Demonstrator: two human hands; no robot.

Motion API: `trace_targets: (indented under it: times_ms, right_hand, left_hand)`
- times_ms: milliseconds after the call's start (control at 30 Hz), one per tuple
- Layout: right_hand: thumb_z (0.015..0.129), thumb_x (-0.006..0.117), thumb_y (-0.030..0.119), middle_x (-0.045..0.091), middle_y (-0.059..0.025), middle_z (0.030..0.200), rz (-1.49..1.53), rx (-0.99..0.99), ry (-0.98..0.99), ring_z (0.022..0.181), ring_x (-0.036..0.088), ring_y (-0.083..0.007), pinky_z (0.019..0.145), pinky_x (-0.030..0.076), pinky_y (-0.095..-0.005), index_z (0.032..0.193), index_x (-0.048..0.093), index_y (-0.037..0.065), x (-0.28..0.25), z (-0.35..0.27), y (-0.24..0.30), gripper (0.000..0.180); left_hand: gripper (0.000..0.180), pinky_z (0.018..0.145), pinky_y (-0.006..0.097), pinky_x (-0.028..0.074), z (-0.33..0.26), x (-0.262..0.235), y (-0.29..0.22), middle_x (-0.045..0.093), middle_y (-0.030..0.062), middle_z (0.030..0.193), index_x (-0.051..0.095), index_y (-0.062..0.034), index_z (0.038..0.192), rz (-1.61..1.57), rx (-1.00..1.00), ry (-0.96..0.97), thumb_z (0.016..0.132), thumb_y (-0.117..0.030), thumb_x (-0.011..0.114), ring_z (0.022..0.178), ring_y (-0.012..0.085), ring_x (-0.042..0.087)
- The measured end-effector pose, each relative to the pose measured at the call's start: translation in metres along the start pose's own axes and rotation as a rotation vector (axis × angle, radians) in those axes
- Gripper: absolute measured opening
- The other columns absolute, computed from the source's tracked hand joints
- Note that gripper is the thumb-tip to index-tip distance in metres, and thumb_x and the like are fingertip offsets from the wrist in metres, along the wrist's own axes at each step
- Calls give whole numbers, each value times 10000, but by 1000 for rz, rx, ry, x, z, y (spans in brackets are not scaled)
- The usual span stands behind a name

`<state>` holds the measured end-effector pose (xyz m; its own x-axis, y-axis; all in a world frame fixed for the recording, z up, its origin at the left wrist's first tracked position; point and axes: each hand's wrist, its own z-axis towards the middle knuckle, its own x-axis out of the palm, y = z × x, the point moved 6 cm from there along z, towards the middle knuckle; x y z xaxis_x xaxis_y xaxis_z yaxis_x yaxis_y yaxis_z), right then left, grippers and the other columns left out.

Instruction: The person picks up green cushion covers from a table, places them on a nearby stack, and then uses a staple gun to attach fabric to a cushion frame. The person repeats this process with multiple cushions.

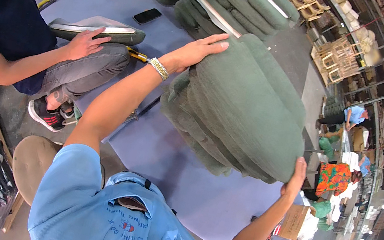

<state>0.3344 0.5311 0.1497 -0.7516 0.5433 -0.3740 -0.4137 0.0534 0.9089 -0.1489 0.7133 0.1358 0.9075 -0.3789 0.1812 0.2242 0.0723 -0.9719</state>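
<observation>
At far left, a co-worker's hand (82, 45) over a bent knee, beside a green cushion (127, 37) with a white edge. Further along, a black phone (147, 16) flat on the purple worktop (156, 149). Then, past a yellow cutter (137, 54), the left hand (196, 53) against the upper-left edge of a stack of dark green cushions (252, 100); fingers (216, 47) partly hidden, visible ones slightly apart, cannot tell whether pinching. At centre, the stack, tilted above the worktop, between both hands. At right, the right hand (294, 178) touching the stack's lower-right edge, fingers mostly hidden, cannot tell whether spread or pressed together.
</observation>
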Motion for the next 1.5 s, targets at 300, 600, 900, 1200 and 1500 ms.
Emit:
trace_targets:
  times_ms: [300, 600, 900, 1200, 1500]
  right_hand:
    - [955, 507, 675, 537, -193, 1437, 192, 375, 0, 1265, 529, -247, 1075, 381, -359, 1441, 484, -48, 13, -23, -15, 871]
    - [921, 588, 644, 489, -128, 1499, 576, 395, 72, 1357, 472, -303, 1126, 348, -482, 1482, 459, 53, 24, -15, -38, 825]
    - [970, 525, 472, 452, -141, 1517, 779, -106, -303, 1330, 466, -336, 1085, 387, -536, 1466, 445, 29, -54, -34, -6, 670]
    - [927, 612, 440, 408, -208, 1521, 746, -133, 533, 1363, 432, -347, 1095, 382, -495, 1519, 342, -17, 21, -83, -73, 795]
    - [925, 659, 375, 441, -172, 1496, 356, 454, 1154, 1319, 479, -317, 1078, 409, -432, 1531, 353, 4, 126, -214, -137, 774]
  left_hand:
    - [870, 1156, 411, 333, 8, -14, 35, 433, 150, 1547, 438, -42, 1504, -325, -332, -21, 913, -662, 592, 1393, 265, 435]
    - [757, 1058, 426, 445, 9, -6, 42, 551, 162, 1423, 533, -62, 1418, -441, -320, -95, 898, -601, 641, 1268, 267, 548]
    - [718, 996, 394, 507, -129, 9, -68, 573, 143, 1382, 516, -43, 1420, -313, 45, -110, 929, -555, 626, 1186, 224, 609]
    - [815, 1054, 382, 466, -396, 2, 31, 537, 125, 1466, 488, -65, 1473, -475, -224, -833, 952, -693, 500, 1286, 218, 559]
    - [772, 1048, 380, 467, -635, 176, 128, 575, 176, 1411, 544, -2, 1413, -385, -497, -1380, 975, -638, 518, 1246, 248, 587]
